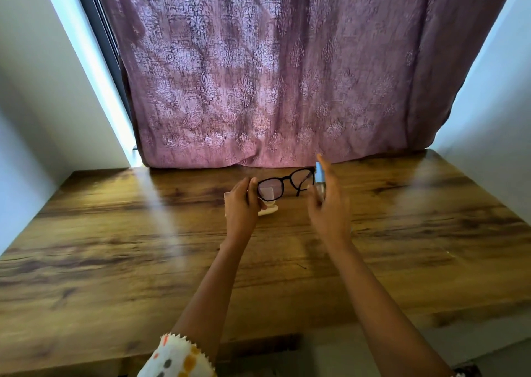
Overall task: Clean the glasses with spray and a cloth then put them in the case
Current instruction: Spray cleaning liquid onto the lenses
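Black-framed glasses (pixel 283 183) are held up above the wooden table (pixel 115 247), lenses facing me. My left hand (pixel 240 203) grips their left end. My right hand (pixel 327 201) holds a small spray bottle (pixel 319 175) with a pale blue cap, just right of the glasses, with its index finger raised above the cap. Under the glasses a white case (pixel 268 208) lies on the table, mostly hidden by my left hand. A white patterned cloth (pixel 176 358) with zigzag edges lies under my left forearm at the table's near edge.
A mauve patterned curtain (pixel 273 75) hangs behind the table's far edge. White walls close in on the left (pixel 34 103) and right (pixel 494 95). Bare wood spreads to both sides of my arms.
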